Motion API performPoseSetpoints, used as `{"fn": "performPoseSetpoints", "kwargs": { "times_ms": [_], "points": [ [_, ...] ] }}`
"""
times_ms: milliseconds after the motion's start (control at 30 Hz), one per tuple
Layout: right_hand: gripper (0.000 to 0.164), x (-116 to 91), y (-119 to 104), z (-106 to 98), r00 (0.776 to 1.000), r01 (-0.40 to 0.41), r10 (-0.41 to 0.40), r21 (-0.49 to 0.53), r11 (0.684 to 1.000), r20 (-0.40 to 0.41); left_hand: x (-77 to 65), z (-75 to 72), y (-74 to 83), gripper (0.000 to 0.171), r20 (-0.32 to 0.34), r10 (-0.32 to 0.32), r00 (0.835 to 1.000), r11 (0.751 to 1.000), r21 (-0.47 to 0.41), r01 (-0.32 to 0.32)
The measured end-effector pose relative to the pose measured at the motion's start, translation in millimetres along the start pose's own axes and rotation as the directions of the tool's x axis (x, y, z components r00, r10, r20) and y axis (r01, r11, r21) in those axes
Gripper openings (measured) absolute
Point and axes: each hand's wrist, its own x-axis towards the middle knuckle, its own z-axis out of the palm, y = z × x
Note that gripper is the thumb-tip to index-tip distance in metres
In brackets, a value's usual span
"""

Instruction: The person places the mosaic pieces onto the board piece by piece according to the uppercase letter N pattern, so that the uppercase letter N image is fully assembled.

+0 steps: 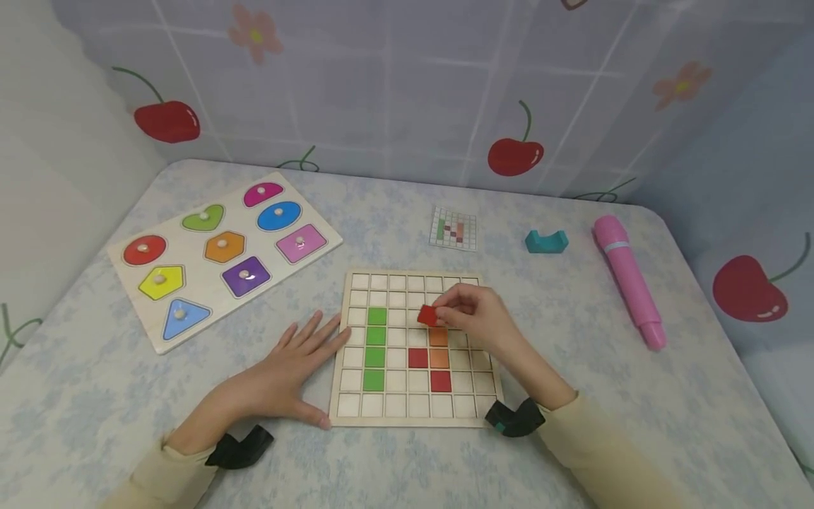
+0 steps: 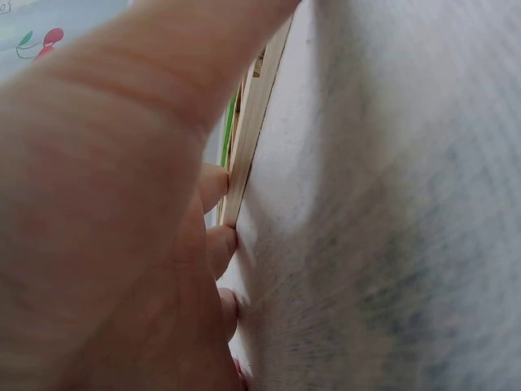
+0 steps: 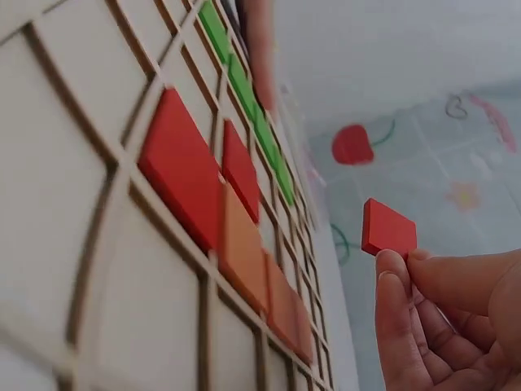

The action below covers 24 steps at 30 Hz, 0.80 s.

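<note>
A wooden grid board (image 1: 390,403) lies on the table with square tiles set in its cells. A column of green tiles (image 1: 375,347) fills its left part. Orange tiles (image 1: 439,358) stand in a column further right, with one red tile (image 1: 417,358) to their left and another red tile (image 1: 441,382) below them. My right hand (image 1: 480,318) pinches a loose red square tile (image 3: 389,228) between thumb and fingertips, raised above the board's upper right part. With its fingers spread, my left hand (image 1: 280,378) rests on the table and touches the board's left edge.
A shape puzzle board (image 1: 191,272) with knobbed pieces lies at the back left. Behind the grid board is a small printed card (image 1: 453,228) showing a coloured grid. A teal notched block (image 1: 547,242) and a pink pen-shaped stick (image 1: 629,283) lie to the right.
</note>
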Motion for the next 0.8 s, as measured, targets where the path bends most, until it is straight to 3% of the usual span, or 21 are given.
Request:
{"fn": "performPoseSetpoints", "kwargs": {
  "times_ms": [100, 267, 500, 633, 800],
  "points": [
    [0.005, 6.5, -0.5, 20.8, 0.997, -0.004, 0.003, 0.007, 1.000, 0.072, 1.2, 0.7, -0.7, 0.120, 0.000, 0.004, 1.000, 1.000, -0.005, -0.004],
    [0.004, 12.2, 3.4, 37.2, 0.995, -0.014, 0.014, -0.001, 1.000, 0.097, 2.9, 2.5, -1.4, 0.120, 0.005, 0.006, 1.000, 1.000, -0.004, -0.006],
    [0.002, 13.6, 2.3, 40.6, 0.993, 0.036, -0.016, -0.170, 0.985, 0.116, 3.3, 1.9, -1.4, 0.120, 0.006, 0.007, 1.000, 1.000, 0.001, -0.007],
    [0.008, 13.2, 1.1, 41.8, 0.990, 0.102, -0.071, -0.265, 0.959, 0.125, 2.7, 0.3, -1.2, 0.119, 0.007, 0.009, 1.000, 1.000, 0.006, -0.009],
    [0.004, 10.1, 0.1, 39.0, 0.979, 0.189, -0.154, -0.311, 0.932, 0.133, 2.3, -1.0, -1.6, 0.119, 0.007, 0.012, 1.000, 1.000, 0.005, -0.012]
  ]
}}
